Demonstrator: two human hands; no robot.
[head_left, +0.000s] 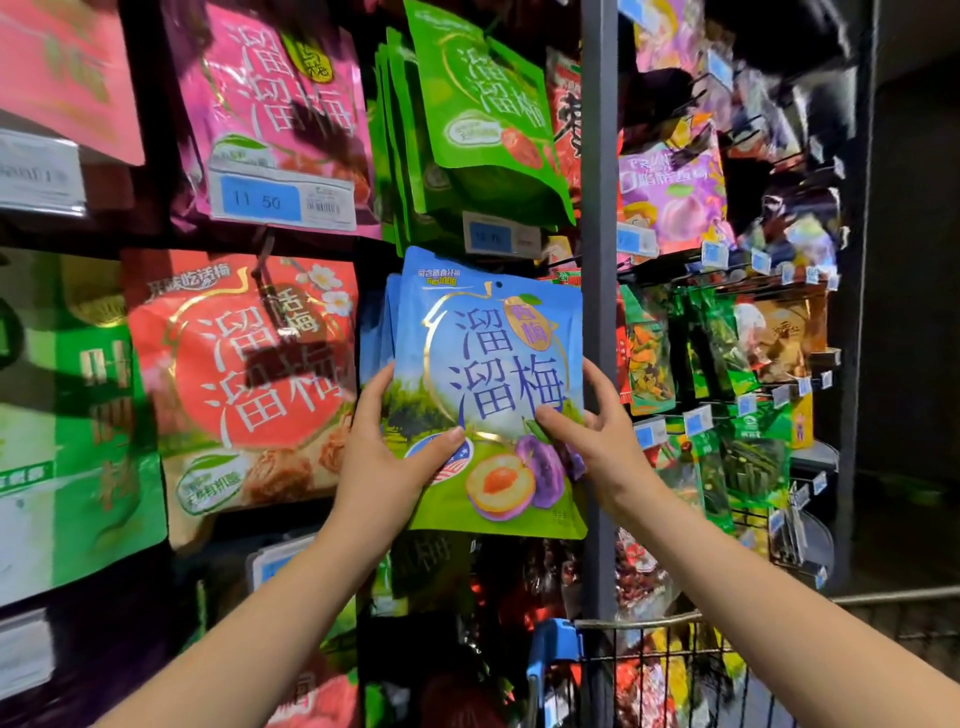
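Just left of the grey upright post (598, 156), a blue pouch (493, 364) is being held up by both hands, in front of more blue pouches (387, 322). The left hand (384, 457) is pinching its lower left edge, thumb lying on the printed face and fingers tucked behind; the right hand (597, 431) is gripping the lower right edge likewise, fingers curling round beside the post. Below the post, a wire cart (639, 621) is holding what look like bright wrapped packets (670, 675), all blurred. The pouch is showing flat, glossy, soft-sided film, rectangular, with a small hang hole near the top. It is standing roughly upright, long axis vertical, hang hole pointing up, printed face toward the camera.
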